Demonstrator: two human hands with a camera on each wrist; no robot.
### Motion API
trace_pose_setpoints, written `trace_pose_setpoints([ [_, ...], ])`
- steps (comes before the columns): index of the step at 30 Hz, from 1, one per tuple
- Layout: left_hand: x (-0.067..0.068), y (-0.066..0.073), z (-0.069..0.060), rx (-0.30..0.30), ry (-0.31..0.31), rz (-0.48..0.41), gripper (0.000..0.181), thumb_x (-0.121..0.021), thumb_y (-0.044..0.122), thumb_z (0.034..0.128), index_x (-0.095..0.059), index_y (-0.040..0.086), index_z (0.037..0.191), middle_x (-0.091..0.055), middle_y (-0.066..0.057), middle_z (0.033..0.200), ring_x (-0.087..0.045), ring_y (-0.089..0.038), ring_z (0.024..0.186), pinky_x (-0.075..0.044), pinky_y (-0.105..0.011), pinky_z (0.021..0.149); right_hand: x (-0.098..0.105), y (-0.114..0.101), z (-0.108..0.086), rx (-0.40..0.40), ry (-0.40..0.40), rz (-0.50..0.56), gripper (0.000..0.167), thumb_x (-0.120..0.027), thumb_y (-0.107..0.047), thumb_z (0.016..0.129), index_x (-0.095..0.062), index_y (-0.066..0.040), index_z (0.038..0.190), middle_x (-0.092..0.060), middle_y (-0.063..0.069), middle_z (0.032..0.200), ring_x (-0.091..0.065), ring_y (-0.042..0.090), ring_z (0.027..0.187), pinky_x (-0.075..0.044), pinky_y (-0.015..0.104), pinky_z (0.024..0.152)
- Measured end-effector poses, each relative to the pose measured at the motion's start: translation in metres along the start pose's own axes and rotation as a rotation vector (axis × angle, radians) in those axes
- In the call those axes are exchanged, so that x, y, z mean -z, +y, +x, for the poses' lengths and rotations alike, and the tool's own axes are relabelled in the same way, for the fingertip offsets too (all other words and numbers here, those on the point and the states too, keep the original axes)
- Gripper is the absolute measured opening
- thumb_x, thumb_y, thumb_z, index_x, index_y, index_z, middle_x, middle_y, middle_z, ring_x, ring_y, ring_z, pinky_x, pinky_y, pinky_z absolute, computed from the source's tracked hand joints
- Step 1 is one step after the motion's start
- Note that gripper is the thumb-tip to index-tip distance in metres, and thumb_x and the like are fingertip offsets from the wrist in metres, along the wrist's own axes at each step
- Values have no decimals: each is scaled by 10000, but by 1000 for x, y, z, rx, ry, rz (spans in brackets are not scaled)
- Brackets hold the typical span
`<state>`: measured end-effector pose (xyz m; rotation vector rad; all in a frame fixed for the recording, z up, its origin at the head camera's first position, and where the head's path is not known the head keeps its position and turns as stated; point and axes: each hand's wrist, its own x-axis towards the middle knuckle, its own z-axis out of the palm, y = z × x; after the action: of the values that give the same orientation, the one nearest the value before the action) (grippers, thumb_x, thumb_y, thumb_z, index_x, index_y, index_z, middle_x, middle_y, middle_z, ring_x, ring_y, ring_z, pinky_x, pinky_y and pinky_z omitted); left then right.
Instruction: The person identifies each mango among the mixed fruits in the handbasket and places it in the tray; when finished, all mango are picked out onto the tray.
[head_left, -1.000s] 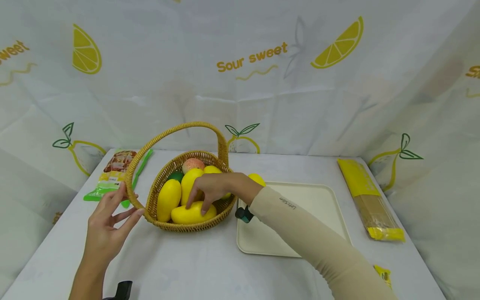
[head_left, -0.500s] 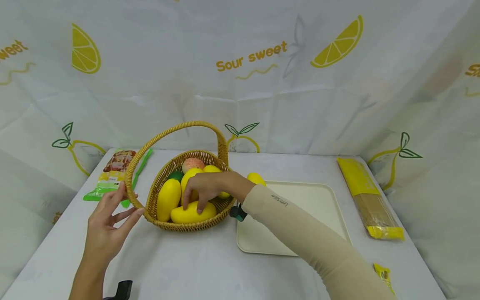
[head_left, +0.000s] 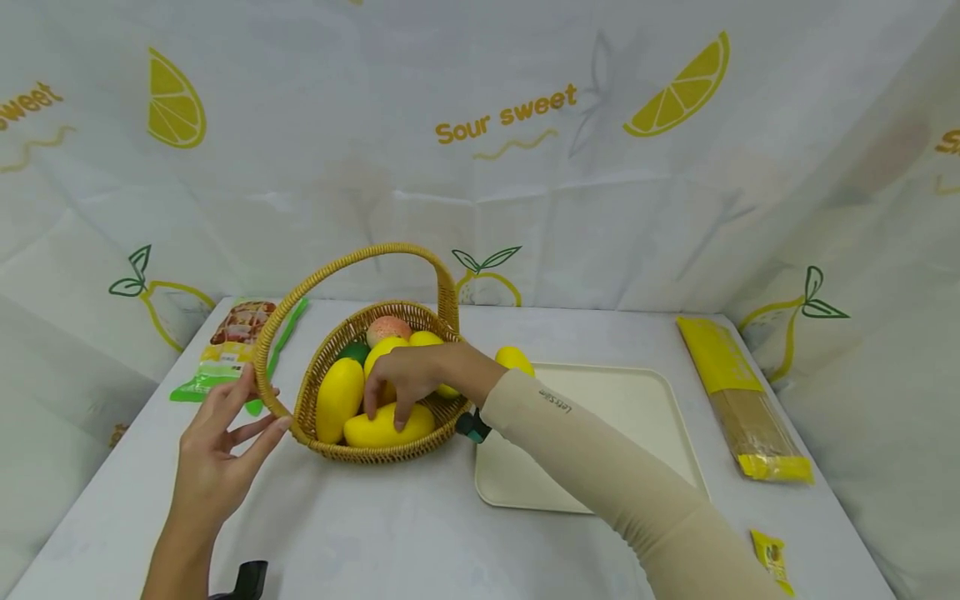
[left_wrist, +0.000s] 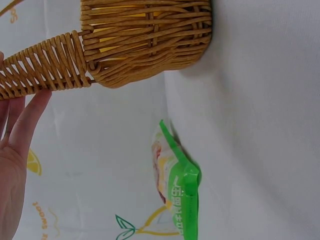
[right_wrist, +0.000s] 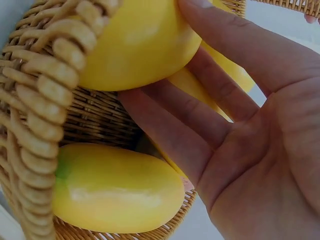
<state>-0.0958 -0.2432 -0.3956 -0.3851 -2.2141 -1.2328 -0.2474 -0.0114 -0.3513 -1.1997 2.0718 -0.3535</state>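
A wicker basket (head_left: 341,454) with a tall arched handle (head_left: 341,265) stands on the white table. In it lie several yellow mangoes, a dark green fruit (head_left: 354,352) and a pinkish-orange fruit (head_left: 388,328). My left hand (head_left: 213,471) holds the foot of the handle between thumb and fingers. Reaching into the basket, my right hand (head_left: 408,375) grips the front mango (head_left: 366,432), which lies lengthwise along the near rim. The right wrist view shows the thumb and fingers around this mango (right_wrist: 140,45), with another mango (right_wrist: 120,187) lower in the basket.
A cream tray (head_left: 630,433) lies right of the basket, partly under my right sleeve; a yellow fruit (head_left: 514,359) shows at its far left corner. Packets lie around: a green-edged bag (head_left: 232,350), a long yellow packet (head_left: 742,400) and a small yellow sachet (head_left: 770,557).
My right hand and forearm have shifted slightly left over the front mango. The left hand and the basket stay in place.
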Motion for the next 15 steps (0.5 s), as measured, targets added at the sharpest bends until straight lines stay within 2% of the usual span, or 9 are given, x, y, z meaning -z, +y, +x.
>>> trace_pose_setpoints([
  [4,0,1,0,13,-4,-5,938,-719,-294,723,-394,33,1541,-510,254,1218,-559,45,1139,-547,-52,877,-3,1,-1,1,16,31,274,-839,-154,844,-747,-229,1091,-671,-103,1191,-571,115,1171,-494,177,1058],
  [9,-1,0,0,-25,2,3,919,-725,-277,736,-393,25,1538,-509,242,1225,-557,50,1144,-547,-55,870,-7,3,-4,14,44,43,272,-837,-150,845,-741,-238,1084,-667,-115,1190,-571,101,1175,-494,182,1063],
  [15,-1,1,1,-29,5,-7,913,-725,-271,741,-393,25,1538,-521,237,1220,-565,47,1140,-549,-56,871,-9,5,-6,26,62,39,277,-831,-138,850,-736,-235,1092,-682,-109,1179,-588,109,1179,-500,195,1068],
])
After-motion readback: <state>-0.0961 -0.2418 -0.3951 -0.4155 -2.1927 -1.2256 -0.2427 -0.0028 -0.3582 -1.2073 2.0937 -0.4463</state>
